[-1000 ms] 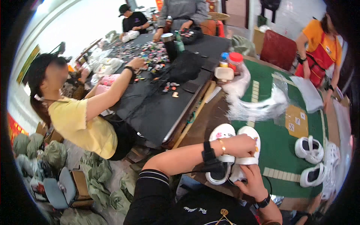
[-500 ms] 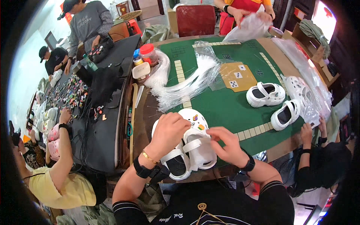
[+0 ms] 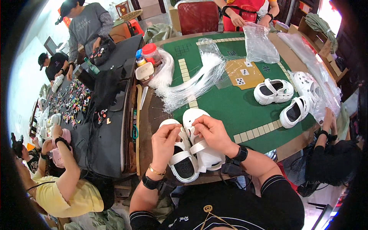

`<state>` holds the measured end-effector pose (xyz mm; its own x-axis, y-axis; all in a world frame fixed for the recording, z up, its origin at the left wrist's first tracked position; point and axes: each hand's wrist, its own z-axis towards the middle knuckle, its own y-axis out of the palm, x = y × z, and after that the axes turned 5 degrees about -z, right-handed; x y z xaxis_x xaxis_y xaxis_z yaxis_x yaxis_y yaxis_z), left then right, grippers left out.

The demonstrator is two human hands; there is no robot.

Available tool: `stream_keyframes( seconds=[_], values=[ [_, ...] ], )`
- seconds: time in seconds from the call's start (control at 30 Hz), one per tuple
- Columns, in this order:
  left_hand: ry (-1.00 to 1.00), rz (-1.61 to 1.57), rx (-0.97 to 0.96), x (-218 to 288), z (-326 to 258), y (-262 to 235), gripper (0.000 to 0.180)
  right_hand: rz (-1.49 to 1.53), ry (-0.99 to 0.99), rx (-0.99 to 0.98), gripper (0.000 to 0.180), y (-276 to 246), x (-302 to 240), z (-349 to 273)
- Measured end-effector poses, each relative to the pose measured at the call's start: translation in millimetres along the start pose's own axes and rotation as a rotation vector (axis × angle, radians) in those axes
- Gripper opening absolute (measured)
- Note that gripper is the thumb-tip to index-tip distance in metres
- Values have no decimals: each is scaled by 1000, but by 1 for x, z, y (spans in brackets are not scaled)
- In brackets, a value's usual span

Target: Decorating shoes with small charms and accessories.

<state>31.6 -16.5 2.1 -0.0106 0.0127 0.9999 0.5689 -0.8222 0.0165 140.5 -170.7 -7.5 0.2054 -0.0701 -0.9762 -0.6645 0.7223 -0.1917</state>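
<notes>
the left hand (image 3: 168,138) is over the front of the left clog (image 3: 179,158), its fingers drawn in narrow with thumb and forefinger meeting at the tips; whether something small is pinched there i cannot tell. the right hand (image 3: 209,130) is bent in the same narrow way above the toe of the right clog (image 3: 193,114), the fingertips close to it; what they hold, if anything, is hidden. the two white clogs stand side by side, toes away from the person, at the near edge of a green-topped bench (image 3: 222,105).

beyond the toes, a fanned bundle of thin white strands (image 3: 191,88) lies on the green, with a red-lidded jar (image 3: 152,56) and a pale-lidded tub (image 3: 144,72) near its left end. to the right sit two more white clogs, one (image 3: 273,92) farther back and one (image 3: 294,112) nearer, just beside a clear bag with white clogs inside (image 3: 308,90). across the bench a co-worker in red and orange holds up a clear plastic bag (image 3: 262,44).

on the left, a dark bench (image 3: 103,151) carries many small colourful pieces (image 3: 76,97), and a person in a yellow shirt (image 3: 73,195) reaches toward pink clogs (image 3: 58,157).
</notes>
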Motion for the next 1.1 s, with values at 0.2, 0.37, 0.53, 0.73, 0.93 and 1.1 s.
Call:
stream_keyframes(
  seconds=[0.2,0.37,0.53,0.73,0.93,1.1],
  values=[
    [-3,29,5,-5,-1,4,13,39,13,2,12,8,4,0],
    [-44,82,-33,-6,0,4,13,-154,-131,-28,11,9,1,3],
    [-58,-13,-63,-11,2,-3,15,-392,-273,-14,9,13,2,7],
    [-17,-103,-61,-16,4,-3,16,-133,-148,67,6,16,0,2],
    [-20,-88,-85,-16,5,-2,17,-132,-189,85,11,18,2,3],
    [-72,-95,-134,-9,3,-3,17,-122,-188,80,12,19,1,3]
  ],
)
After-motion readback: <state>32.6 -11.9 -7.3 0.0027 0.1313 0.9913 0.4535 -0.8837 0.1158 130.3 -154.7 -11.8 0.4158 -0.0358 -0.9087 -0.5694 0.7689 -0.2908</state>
